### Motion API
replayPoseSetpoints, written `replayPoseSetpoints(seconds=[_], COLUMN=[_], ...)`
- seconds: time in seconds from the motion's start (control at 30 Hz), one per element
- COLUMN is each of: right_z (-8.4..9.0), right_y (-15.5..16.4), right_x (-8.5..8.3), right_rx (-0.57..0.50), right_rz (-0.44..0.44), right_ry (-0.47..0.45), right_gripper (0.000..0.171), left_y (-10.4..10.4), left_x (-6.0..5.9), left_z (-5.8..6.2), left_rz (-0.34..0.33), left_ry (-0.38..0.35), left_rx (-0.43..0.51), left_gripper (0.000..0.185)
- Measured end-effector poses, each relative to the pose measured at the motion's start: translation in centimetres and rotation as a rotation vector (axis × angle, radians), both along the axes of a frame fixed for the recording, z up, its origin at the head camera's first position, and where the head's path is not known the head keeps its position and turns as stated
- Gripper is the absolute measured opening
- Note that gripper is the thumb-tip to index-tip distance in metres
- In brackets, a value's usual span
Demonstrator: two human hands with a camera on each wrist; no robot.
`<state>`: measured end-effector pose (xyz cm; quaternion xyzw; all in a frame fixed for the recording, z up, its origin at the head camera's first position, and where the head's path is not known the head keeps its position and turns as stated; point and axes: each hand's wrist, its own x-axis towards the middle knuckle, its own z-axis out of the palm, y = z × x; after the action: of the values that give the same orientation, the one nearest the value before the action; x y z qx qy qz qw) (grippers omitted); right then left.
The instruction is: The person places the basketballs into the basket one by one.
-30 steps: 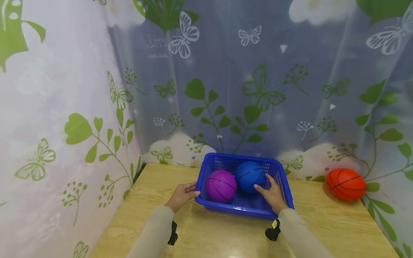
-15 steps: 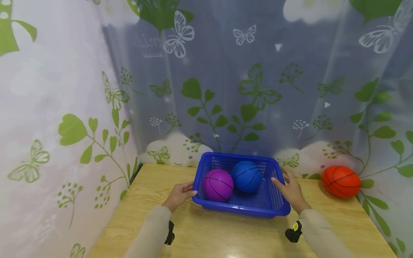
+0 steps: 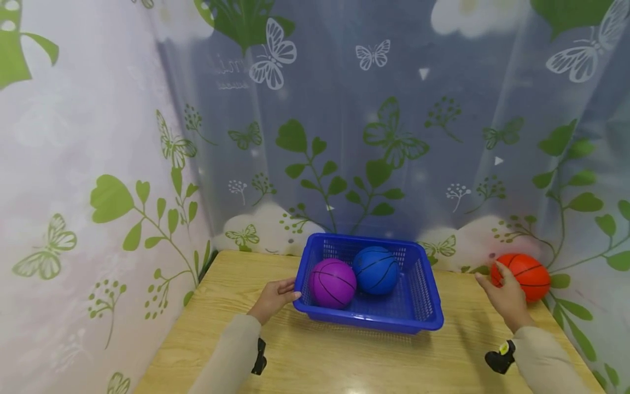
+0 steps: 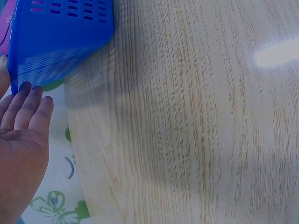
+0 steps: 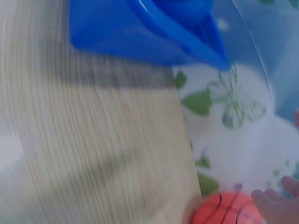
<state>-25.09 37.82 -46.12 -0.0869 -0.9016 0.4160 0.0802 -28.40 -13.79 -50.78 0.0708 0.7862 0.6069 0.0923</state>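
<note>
The right hand (image 3: 507, 298), fingers spread and holding nothing, is at the near left side of the orange ball (image 3: 526, 275), which lies at the far right corner of the worktop (image 3: 344, 361) against the curtain (image 3: 581, 230); whether the fingertips already touch it cannot be told. The left hand (image 3: 273, 298), fingers straight, rests against the left end of the blue basket (image 3: 423, 306), where a purple ball (image 3: 332, 283) and a blue ball (image 3: 376, 269) sit side by side. To take the orange ball well, I judge the fingers should wrap over its top and far side, since a push from the near side may roll it into the curtain or off the right edge. Open board lies between ball and basket, and the basket's right end has free floor
</note>
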Motion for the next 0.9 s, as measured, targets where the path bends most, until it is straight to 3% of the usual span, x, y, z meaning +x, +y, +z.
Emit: replayPoseSetpoints(seconds=[0.13, 0.4, 0.63, 0.8, 0.9], right_z=[0.1, 0.0, -0.2, -1.0, -1.5], right_y=[2.4, 5.5, 7.3, 8.7, 9.4], right_x=[0.5, 0.9, 1.1, 1.0, 1.2], right_rx=[0.008, 0.078, 0.188, 0.350, 0.432], right_rz=[-0.059, -0.144, -0.092, -0.030, -0.006], right_ry=[-0.007, 0.036, 0.031, 0.129, 0.139], right_gripper=[0.083, 0.077, 0.080, 0.077, 0.077], left_y=[-0.2, -0.4, -0.5, -0.4, -0.3], left_x=[-0.7, -0.6, -0.9, -0.8, -0.5], left_z=[-1.4, -1.4, -1.6, -1.4, -1.1], left_rz=[0.008, 0.008, 0.005, -0.004, 0.000], left_ry=[-0.005, -0.001, -0.011, -0.002, 0.000], left_rx=[-0.002, -0.009, -0.004, -0.016, -0.018], left_gripper=[0.052, 0.051, 0.051, 0.051, 0.050])
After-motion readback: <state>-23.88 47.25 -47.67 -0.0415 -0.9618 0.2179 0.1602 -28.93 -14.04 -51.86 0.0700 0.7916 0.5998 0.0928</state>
